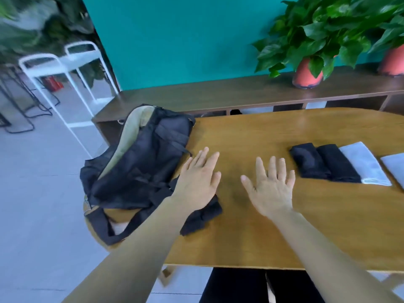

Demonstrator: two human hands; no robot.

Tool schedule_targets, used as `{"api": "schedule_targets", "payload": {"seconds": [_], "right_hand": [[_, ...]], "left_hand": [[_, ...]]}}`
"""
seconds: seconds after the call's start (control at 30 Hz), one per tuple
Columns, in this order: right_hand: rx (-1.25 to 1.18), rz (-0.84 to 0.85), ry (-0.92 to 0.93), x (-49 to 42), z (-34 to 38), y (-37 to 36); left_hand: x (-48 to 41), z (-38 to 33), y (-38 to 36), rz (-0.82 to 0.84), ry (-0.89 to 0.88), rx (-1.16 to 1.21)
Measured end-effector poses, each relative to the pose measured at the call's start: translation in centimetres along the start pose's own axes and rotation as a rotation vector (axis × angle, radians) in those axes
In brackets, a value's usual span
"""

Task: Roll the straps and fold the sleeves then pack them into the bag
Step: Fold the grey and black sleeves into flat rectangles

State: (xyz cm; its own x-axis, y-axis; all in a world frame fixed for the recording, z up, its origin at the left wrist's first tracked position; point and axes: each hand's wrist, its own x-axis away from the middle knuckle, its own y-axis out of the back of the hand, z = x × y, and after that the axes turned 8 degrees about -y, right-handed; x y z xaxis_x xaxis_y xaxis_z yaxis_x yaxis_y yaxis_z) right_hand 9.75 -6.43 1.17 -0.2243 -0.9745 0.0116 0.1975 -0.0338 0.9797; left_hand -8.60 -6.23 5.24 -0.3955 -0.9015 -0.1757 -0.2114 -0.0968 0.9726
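Observation:
A black bag (140, 158) with a beige lining lies on the left end of the wooden table (284, 226), its long strap (109, 228) looping over the table's edge. My left hand (199, 178) hovers open with spread fingers just right of the bag, above a crumpled black piece (201, 217). Open and flat, my right hand (272, 186) is over bare table. To its right lie two folded black sleeves (310, 162) (337, 164) and two folded grey sleeves (365, 162) (395, 167) in a row.
A dark wooden shelf (218, 92) runs behind the table, carrying potted plants in orange pots (306, 75) (392, 62). White metal chairs (65, 68) stand on the grey floor at the left. A teal wall is behind.

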Motion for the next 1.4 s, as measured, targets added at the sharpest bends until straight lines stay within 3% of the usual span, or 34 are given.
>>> {"api": "schedule_targets", "payload": {"seconds": [0.2, 0.43, 0.57, 0.73, 1.0, 1.4], "right_hand": [[-0.050, 0.010, 0.179, 2.2, 5.7, -1.2], [-0.014, 0.032, 0.369, 3.1, 8.7, -2.4], [0.007, 0.146, 0.449, 2.8, 9.4, -3.3], [-0.003, 0.262, 0.411, 2.3, 8.8, -4.0], [-0.029, 0.193, 0.236, 3.5, 2.9, -3.1], [-0.059, -0.024, -0.078, 4.8, -11.7, -1.1]], "left_hand": [[5.3, 5.0, -0.3, -0.054, 0.180, 0.124], [7.4, 7.3, -2.8, 0.118, 0.127, -0.011], [7.8, 7.6, -3.9, 0.209, 0.140, 0.004], [7.6, 6.8, -4.5, 0.227, 0.138, 0.052], [5.4, 1.6, -5.8, 0.254, 0.003, 0.074], [-1.2, -11.9, -9.2, 0.286, -0.294, 0.056]]}}
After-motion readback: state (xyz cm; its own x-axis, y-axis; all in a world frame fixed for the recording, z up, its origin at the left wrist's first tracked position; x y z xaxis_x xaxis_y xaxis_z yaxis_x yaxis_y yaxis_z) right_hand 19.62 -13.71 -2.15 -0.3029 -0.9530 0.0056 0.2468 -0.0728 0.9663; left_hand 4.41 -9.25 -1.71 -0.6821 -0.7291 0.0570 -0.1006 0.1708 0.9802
